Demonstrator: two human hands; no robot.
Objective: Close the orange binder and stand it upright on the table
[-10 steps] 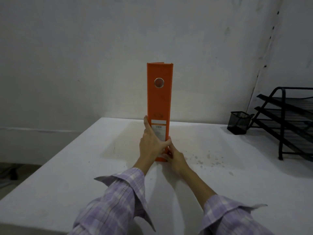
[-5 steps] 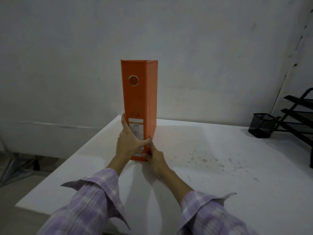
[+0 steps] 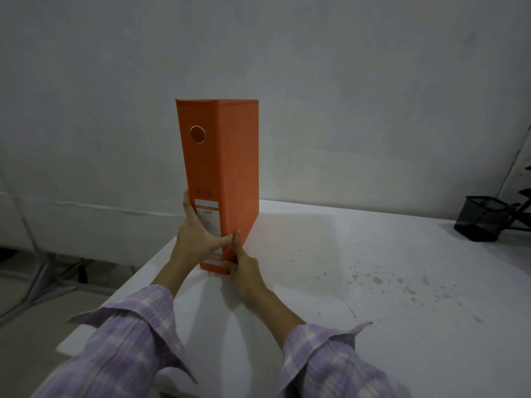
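The orange binder (image 3: 227, 168) stands upright and closed on the white table (image 3: 359, 297), near the table's far left corner. Its spine, with a round finger hole and a white label, faces me, and its right cover also shows. My left hand (image 3: 198, 237) wraps the lower spine from the left, thumb across the front. My right hand (image 3: 242, 265) grips the bottom right corner of the spine. Both sleeves are purple plaid.
A black mesh pen cup (image 3: 482, 218) sits at the table's far right, beside part of a black wire rack (image 3: 524, 196). Brown specks mark the table surface right of the binder. The table's left edge drops to the floor. A white wall stands behind.
The binder has moved left toward the table's corner and turned, so its right cover now shows more. Both hands keep their grip. The view has shifted left.
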